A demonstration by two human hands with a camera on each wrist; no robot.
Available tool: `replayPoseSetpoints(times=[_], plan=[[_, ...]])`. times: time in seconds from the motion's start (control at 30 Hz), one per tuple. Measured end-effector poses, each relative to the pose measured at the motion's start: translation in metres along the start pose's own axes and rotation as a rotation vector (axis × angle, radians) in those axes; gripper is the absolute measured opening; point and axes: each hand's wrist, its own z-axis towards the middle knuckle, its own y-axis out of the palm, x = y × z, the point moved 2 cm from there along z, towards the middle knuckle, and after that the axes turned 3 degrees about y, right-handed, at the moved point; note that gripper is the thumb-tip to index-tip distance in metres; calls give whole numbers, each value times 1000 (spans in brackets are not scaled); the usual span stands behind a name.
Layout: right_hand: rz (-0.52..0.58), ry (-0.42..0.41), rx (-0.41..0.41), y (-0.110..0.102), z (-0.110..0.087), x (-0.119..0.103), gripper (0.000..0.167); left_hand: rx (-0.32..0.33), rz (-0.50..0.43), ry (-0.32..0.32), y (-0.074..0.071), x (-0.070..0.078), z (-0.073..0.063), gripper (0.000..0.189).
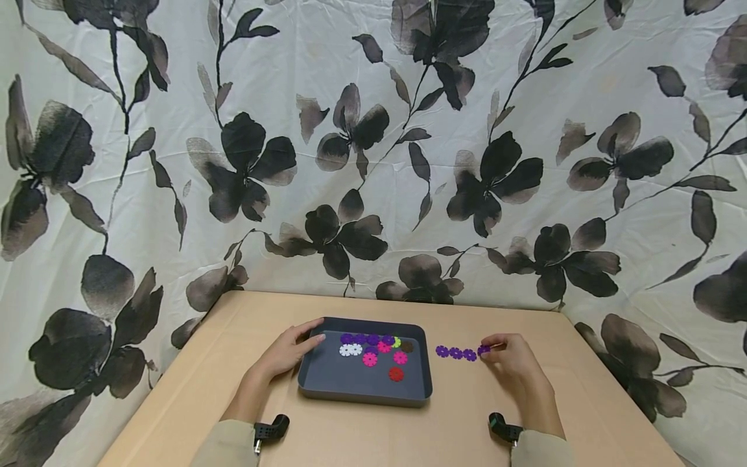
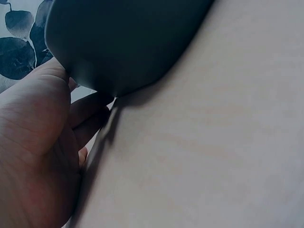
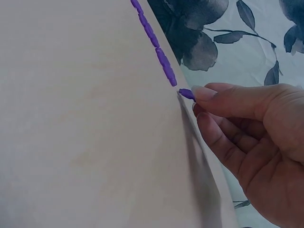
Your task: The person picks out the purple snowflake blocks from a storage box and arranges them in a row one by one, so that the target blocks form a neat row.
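Observation:
My right hand [image 1: 516,358] pinches a purple flower-shaped disc [image 3: 186,93] between thumb and fingers. The disc is at the right end of a short row of purple flower-shaped discs [image 1: 456,353] on the table; in the right wrist view it sits tilted, close to the last one. To the left, a dark grey tray [image 1: 338,383] holds several loose discs, among them purple, white, pink, red, brown and yellow-green ones. With the thumb over its rim and the fingers along the outside, my left hand [image 1: 284,350] grips the tray's left side.
The light wooden table [image 1: 362,434] ends at the back against a white cloth [image 1: 408,175] printed with dark flowers, which also hangs at both sides. Each wrist wears a small black camera, the left camera [image 1: 273,429] and the right camera [image 1: 503,428].

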Motion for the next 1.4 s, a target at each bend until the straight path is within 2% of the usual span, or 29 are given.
replayPoseSetpoints(times=[0.5,0.7,0.9,1.0,1.2,1.4], plan=[[-32,11,9,4,1,5,23,0,1,7,-1,1,-1,65],[-64,3,10,2,-3,-1,21,-6,-3,9,-1,1,-1,65],[-46,-16,41,3,-3,-13,29,-6,-1,1,0,2,-1,65],[-16,-65,81,6,2,-21,31,-5,5,-1,0,1,-1,65],[9,-267,166,18,10,-45,29,-2,-6,-9,0,2,-1,64],[49,-344,175,38,9,-73,26,5,1,-18,0,2,-2,63]])
